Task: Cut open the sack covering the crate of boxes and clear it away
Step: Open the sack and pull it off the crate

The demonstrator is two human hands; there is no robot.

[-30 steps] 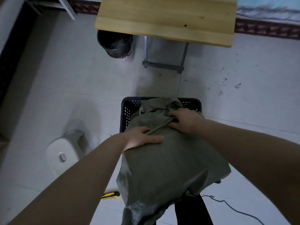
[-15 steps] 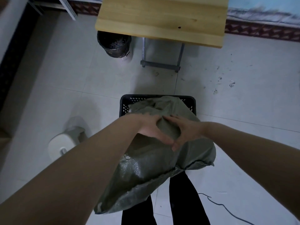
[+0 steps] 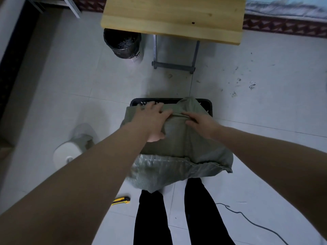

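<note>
We're in the clearing step, we judge: the olive woven sack (image 3: pixel 178 156) lies bunched over the black plastic crate (image 3: pixel 207 103) on the tiled floor (image 3: pixel 265 121), its near end hanging off the crate's near side above our legs (image 3: pixel 177 218), only the crate's far rim showing, and no boxes visible under it. Left hand (image 3: pixel 155 119) lies on the sack's far left part, fingers spread, thumb tucked by a fold, pressing not pinching. Right hand (image 3: pixel 203 121) sits just right of it, fingers curled onto a ridge of fabric between the two hands; whether it truly pinches the ridge we can't tell. Next move, we'd say: gather the loose fabric and lift the sack clear off the crate. Yellow utility knife (image 3: pixel 121 200) lies on the floor, near-left, apart from both hands. Black bin (image 3: pixel 122 43) beside the wooden table (image 3: pixel 171 16) has a white patch low down, print too small to read; no other writing seen.
</note>
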